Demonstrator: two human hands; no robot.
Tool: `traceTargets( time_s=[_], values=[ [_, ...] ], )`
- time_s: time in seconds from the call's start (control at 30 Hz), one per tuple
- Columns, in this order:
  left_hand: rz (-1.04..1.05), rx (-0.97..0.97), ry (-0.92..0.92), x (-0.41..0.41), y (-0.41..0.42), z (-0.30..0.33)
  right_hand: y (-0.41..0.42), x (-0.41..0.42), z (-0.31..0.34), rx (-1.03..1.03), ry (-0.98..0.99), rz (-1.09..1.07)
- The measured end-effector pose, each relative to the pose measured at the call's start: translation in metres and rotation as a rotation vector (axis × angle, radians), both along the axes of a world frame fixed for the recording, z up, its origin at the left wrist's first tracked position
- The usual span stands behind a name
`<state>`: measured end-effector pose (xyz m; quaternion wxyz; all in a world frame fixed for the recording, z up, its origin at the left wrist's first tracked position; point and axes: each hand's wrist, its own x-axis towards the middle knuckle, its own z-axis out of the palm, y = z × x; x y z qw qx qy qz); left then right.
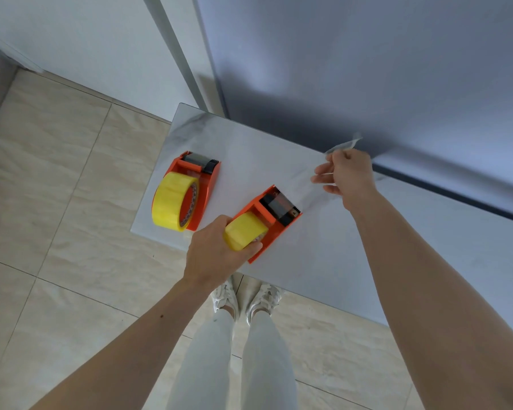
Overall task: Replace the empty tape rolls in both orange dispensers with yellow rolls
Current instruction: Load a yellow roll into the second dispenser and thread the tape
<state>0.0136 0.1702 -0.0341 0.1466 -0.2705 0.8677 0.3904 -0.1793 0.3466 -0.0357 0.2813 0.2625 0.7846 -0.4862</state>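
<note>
While the left hand (216, 250) clamps the yellow roll (245, 230) seated in the near orange dispenser (267, 223) on the bench (323, 261), the right hand (348, 176) pinches the clear tape strip (308, 184), drawn past the serrated cutter (285, 199). Keep the strip taut and flat, press the dispenser firmly down, then likely angle the tape onto the teeth. Left of that dispenser, the second orange dispenser (202, 187) already carries a yellow roll (174, 202).

Glossy yellow tape rolls (175, 201) sit in smooth orange plastic dispensers (203, 190) on a polished marble-look tabletop (249, 149).
</note>
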Motion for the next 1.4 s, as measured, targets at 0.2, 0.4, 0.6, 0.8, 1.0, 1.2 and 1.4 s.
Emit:
traceTargets(
  time_s=[0.2,0.4,0.6,0.8,1.0,1.2,1.4],
  values=[
    [0.042,0.061,0.022,-0.003,0.011,0.007,0.009,-0.018,0.003,0.078,0.126,-0.012],
    [0.012,0.137,0.015,-0.001,0.009,0.009,0.018,-0.037,0.013,0.13,0.222,-0.04],
    [0.206,0.411,0.097,0.002,0.012,0.028,0.024,-0.033,0.005,0.106,0.141,-0.111],
    [0.42,0.623,0.168,-0.012,0.015,0.037,0.026,-0.014,-0.015,0.101,-0.033,-0.156],
    [0.566,0.688,0.228,-0.039,0.018,0.047,0.015,0.033,-0.024,0.005,-0.208,-0.132],
    [0.655,0.651,0.236,-0.056,0.023,0.043,-0.012,0.067,-0.021,-0.195,-0.403,-0.323],
    [0.684,0.588,0.226,-0.064,0.03,0.042,-0.035,0.084,-0.008,-0.284,-0.518,-0.435]
  ],
)
